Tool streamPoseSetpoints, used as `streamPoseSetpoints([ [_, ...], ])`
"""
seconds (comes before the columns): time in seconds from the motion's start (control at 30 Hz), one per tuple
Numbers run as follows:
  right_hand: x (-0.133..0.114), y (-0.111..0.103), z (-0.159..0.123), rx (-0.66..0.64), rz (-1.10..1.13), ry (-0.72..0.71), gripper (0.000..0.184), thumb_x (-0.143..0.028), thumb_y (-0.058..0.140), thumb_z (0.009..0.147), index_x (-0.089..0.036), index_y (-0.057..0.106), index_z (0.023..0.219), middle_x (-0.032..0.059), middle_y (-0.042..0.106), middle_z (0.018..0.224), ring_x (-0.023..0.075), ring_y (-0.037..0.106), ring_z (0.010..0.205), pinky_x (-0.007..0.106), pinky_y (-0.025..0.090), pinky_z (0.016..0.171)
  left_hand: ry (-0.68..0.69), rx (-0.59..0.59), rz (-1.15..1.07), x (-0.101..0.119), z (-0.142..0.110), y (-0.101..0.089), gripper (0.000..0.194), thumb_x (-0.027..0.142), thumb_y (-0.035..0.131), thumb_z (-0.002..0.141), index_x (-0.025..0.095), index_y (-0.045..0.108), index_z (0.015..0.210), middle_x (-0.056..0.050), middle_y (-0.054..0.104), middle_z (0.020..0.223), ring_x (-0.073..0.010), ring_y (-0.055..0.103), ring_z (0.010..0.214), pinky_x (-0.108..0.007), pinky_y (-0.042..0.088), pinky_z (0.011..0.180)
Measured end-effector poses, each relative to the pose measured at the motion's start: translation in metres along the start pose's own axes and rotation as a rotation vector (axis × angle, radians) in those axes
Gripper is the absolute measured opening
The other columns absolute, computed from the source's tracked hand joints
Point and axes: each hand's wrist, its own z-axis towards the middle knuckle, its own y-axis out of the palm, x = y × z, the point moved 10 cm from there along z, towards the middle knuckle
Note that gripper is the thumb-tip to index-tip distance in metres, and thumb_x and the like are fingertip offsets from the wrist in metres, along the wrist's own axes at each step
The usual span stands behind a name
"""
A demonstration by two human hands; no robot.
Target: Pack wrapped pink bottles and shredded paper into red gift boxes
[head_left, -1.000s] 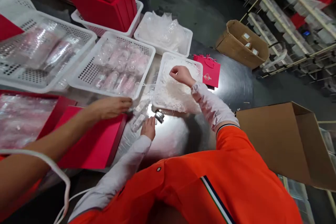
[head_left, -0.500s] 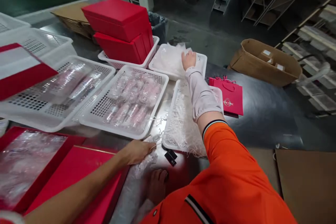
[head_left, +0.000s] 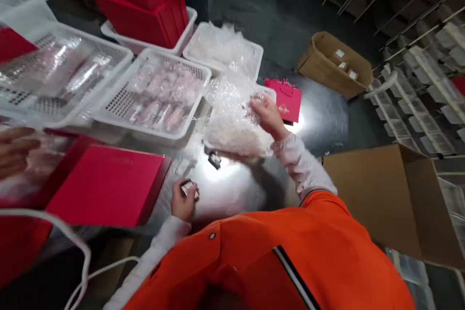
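Note:
My right hand (head_left: 268, 115) pinches a clear sheet of bubble wrap (head_left: 230, 92), which hangs over the white basket of shredded paper filler (head_left: 236, 138). Behind it, a white basket (head_left: 257, 60) holds more of the clear wrap. My left hand (head_left: 184, 201), low over the metal table, is closed around a small dark item with a pale face (head_left: 189, 187); its exact kind is unclear. A small black item (head_left: 214, 160) lies on the table between my hands. The red box (head_left: 109, 184) is left of my left hand.
A co-worker's blurred hand (head_left: 16, 152) is at the left edge, over wrapped goods. White baskets (head_left: 152, 131) hold bubble-wrapped pink items. Red boxes (head_left: 145, 14) are stacked behind. Red paper bags (head_left: 288, 101), a carton (head_left: 366, 193) and a brown bin (head_left: 332, 63) are on the right.
My right hand has drawn a bubble wrap sheet from the back basket toward me. My left hand has moved left with the small item. The co-worker's arm has withdrawn left; the view has shifted.

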Motion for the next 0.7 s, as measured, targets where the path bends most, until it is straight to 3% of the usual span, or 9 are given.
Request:
streamPoseSetpoints([
  [0.07,0.054,0.019,-0.108,-0.073,-0.098,0.175,0.035,-0.052,0.07,0.098,-0.02,0.064,0.113,0.0036,0.075,0.1,0.0172,0.071,0.085,0.028,0.057,0.076,-0.188,0.048,-0.192,-0.023,-0.017,-0.012,0.052,0.044,0.074,0.073,0.026,0.047,0.113,0.0,0.065,0.083,-0.0178,0.066,0.065,-0.025,0.053,0.056],
  [0.13,0.104,0.047,-0.201,-0.313,-0.337,0.371,0.021,-0.037,0.072,0.097,-0.018,0.07,0.104,0.0048,0.077,0.098,0.0196,0.072,0.09,0.031,0.057,0.085,-0.314,0.073,-0.308,-0.039,-0.026,-0.026,0.053,0.03,0.072,0.069,0.026,0.045,0.115,0.002,0.065,0.082,-0.0156,0.065,0.063,-0.021,0.051,0.055],
  [0.2,0.14,0.055,-0.261,-0.441,-0.673,0.489,0.019,-0.024,0.075,0.093,-0.015,0.074,0.11,0.0103,0.078,0.112,0.0253,0.072,0.105,0.036,0.055,0.097,-0.4,0.06,-0.338,-0.053,-0.031,-0.036,0.053,0.018,0.063,0.066,0.024,0.045,0.116,0.001,0.068,0.083,-0.0174,0.068,0.066,-0.022,0.052,0.056],
  [0.23,0.148,0.053,-0.275,-0.423,-0.841,0.494,0.03,-0.02,0.078,0.091,-0.015,0.074,0.12,0.0145,0.076,0.125,0.0292,0.069,0.117,0.04,0.053,0.103,-0.435,0.05,-0.332,-0.06,-0.035,-0.038,0.053,0.014,0.06,0.063,0.023,0.047,0.114,0.0,0.069,0.083,-0.0184,0.069,0.067,-0.023,0.053,0.058],
  [0.33,0.146,0.058,-0.281,-0.237,-1.087,0.402,0.044,-0.025,0.072,0.101,-0.014,0.066,0.143,0.0218,0.064,0.146,0.0326,0.058,0.137,0.044,0.047,0.115,-0.455,-0.017,-0.299,-0.071,-0.047,-0.033,0.045,0.011,0.064,0.06,0.019,0.056,0.104,-0.002,0.071,0.085,-0.018,0.068,0.071,-0.027,0.057,0.065],
  [0.4,0.152,0.08,-0.281,-0.227,-1.029,0.433,0.037,-0.038,0.057,0.112,-0.011,0.07,0.134,0.0216,0.071,0.133,0.0301,0.065,0.129,0.04,0.049,0.113,-0.397,-0.043,-0.281,-0.072,-0.054,-0.026,0.039,0.014,0.073,0.06,0.017,0.062,0.098,-0.002,0.072,0.087,-0.0161,0.067,0.075,-0.026,0.058,0.07],
  [0.5,0.174,0.117,-0.285,-0.287,-0.954,0.559,0.054,-0.056,0.056,0.112,-0.005,0.073,0.117,0.0234,0.076,0.113,0.0309,0.073,0.11,0.039,0.055,0.1,-0.309,-0.084,-0.285,-0.071,-0.062,-0.014,0.046,0.021,0.083,0.057,0.014,0.069,0.1,-0.005,0.075,0.094,-0.0182,0.07,0.084,-0.03,0.06,0.08],
  [0.6,0.187,0.129,-0.286,-0.27,-0.945,0.579,0.034,-0.038,0.066,0.108,-0.006,0.073,0.116,0.0242,0.076,0.12,0.0296,0.073,0.112,0.037,0.055,0.1,-0.289,-0.168,-0.337,-0.072,-0.066,0.001,0.059,0.028,0.089,0.052,0.014,0.072,0.108,-0.008,0.077,0.101,-0.0224,0.073,0.088,-0.034,0.062,0.081],
  [0.7,0.191,0.126,-0.289,-0.261,-0.806,0.543,0.01,-0.013,0.067,0.1,-0.014,0.076,0.097,0.0142,0.08,0.112,0.025,0.073,0.111,0.034,0.055,0.103,-0.242,-0.194,-0.377,-0.069,-0.063,0.01,0.066,0.035,0.093,0.047,0.015,0.072,0.107,-0.009,0.078,0.103,-0.0236,0.074,0.091,-0.035,0.063,0.083],
])
